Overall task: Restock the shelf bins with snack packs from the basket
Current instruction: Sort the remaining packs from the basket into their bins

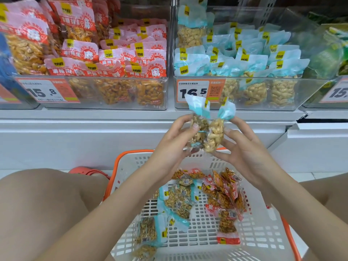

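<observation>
Shelf front: clear plastic bin of blue-topped peanut packs directly above both hands. Left hand grips one blue-topped peanut pack; right hand pinches a second, the packs touching. White slotted basket with orange rim below the hands holds loose packs.

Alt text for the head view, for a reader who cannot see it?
Left hand and right hand each hold a blue peanut pack, and, side by side above a white basket of blue and red packs. Behind them, shelf bins hold red packs on the left and blue packs on the right.
</observation>
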